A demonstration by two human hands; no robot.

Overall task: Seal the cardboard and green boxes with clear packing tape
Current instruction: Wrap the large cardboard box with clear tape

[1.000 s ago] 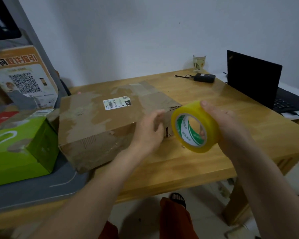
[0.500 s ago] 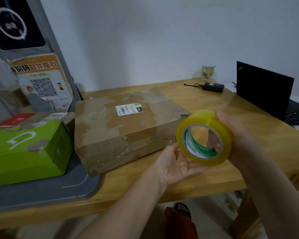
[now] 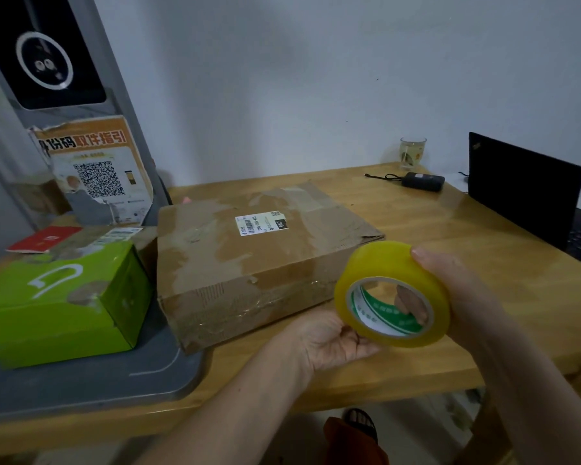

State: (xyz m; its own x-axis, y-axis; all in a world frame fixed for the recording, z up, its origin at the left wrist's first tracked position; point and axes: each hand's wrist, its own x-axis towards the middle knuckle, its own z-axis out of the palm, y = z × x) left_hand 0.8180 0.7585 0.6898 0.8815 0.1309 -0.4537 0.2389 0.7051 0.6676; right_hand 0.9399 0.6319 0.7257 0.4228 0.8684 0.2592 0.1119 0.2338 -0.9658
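A worn cardboard box (image 3: 249,260) with a white shipping label lies flat in the middle of the wooden table (image 3: 450,229). To its left a green box (image 3: 57,307) stands on a grey base. I hold a roll of yellowish clear tape (image 3: 391,293) in front of the cardboard box's right corner. My right hand (image 3: 460,297) grips the roll, thumb over its top and a finger inside the core. My left hand (image 3: 332,340) is palm up under the roll's lower left edge, fingers touching it.
A grey kiosk stand (image 3: 81,380) with a QR poster (image 3: 94,172) fills the left side. A red card (image 3: 44,238) lies behind the green box. At the back right sit a glass (image 3: 412,152), a black adapter (image 3: 422,181) and an open laptop (image 3: 530,193).
My left hand left the cardboard box's side, turned palm up and came under the tape roll. The roll moved slightly right and down. My view shifted left and up.
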